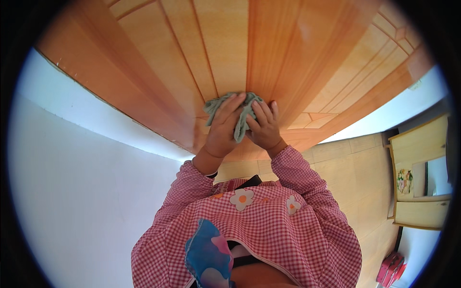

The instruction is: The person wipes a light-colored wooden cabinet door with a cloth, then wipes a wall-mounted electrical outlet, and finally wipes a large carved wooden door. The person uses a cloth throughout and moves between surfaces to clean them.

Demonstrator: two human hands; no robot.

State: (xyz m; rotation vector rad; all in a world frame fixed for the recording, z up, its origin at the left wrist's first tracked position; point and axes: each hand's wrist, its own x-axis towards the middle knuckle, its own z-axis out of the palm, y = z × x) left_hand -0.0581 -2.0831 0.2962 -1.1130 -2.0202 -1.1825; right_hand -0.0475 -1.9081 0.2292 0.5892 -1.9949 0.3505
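Observation:
A crumpled grey-green cloth [240,124] lies against the lower part of a varnished wooden panel door [288,46]. My left hand [224,131] is on the cloth, its fingers pointing up the door and pressing on the fabric. Beside it, my right hand [265,124] grips the cloth's right side, with the outer fingers reaching past onto the bare wood. A fold of the cloth hangs down between the two hands. Part of the fabric is hidden under my fingers.
White wall [90,172] runs along the left of the door. Pale tiled floor [345,169] shows below and to the right. A light wooden wardrobe with a mirror [405,212] stands at the far right, near a red suitcase [390,268].

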